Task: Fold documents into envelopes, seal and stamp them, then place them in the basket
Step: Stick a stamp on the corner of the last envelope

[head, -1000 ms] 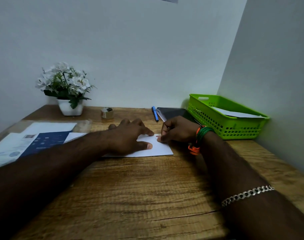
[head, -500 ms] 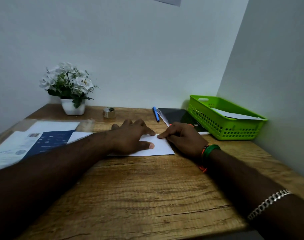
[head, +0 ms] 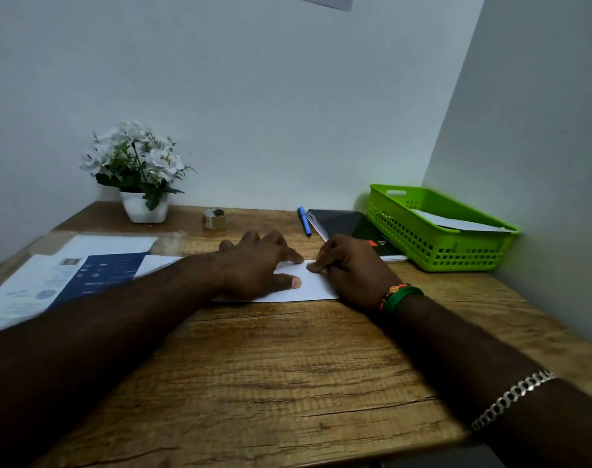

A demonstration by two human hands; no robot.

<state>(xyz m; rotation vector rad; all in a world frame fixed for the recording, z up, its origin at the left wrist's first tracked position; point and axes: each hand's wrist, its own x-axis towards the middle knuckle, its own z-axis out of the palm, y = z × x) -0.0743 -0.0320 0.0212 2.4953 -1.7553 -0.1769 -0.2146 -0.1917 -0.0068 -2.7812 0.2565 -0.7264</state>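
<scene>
A white envelope (head: 310, 282) lies flat on the wooden desk (head: 288, 366) in the middle. My left hand (head: 257, 265) rests on its left part, palm down and fingers spread, holding it down. Fingers curled, my right hand (head: 352, 268) presses its fingertips on the envelope's top edge near the right end. Most of the envelope is hidden under both hands. At the back right stands the green basket (head: 433, 244) with a white envelope (head: 456, 222) inside it. Printed documents (head: 85, 271), white and dark blue, lie at the left.
A white pot of flowers (head: 142, 207) stands at the back left, with a tape roll (head: 214, 218) beside it. A blue pen (head: 304, 220) and a black notebook (head: 348, 224) lie next to the basket. Walls close off the back and right.
My right wrist has swung down and toward me, while its fingertips stay on the envelope's top edge. My left hand has kept its place on the envelope.
</scene>
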